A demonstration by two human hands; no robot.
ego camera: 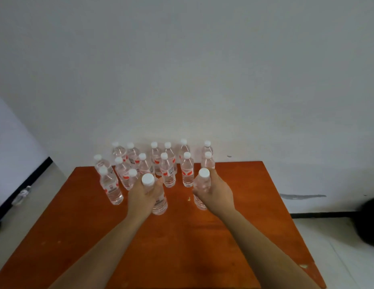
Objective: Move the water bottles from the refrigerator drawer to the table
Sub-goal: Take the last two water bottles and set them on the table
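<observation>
Several clear water bottles (167, 170) with white caps and red labels stand upright in rows at the far side of the orange-brown table (182, 236). My left hand (143, 195) is wrapped around one upright bottle (160, 203) whose base rests on the table in front of the rows. My right hand (216, 192) grips a second upright bottle (200, 184) to the right of it, base also on the table. The refrigerator drawer is out of sight.
A white wall rises directly behind the table. On the floor at the left lies a clear bottle-like object (22, 195) by the dark baseboard. A dark round object (367, 222) sits on the floor at the right. A small pale crumb (189, 198) lies between the held bottles.
</observation>
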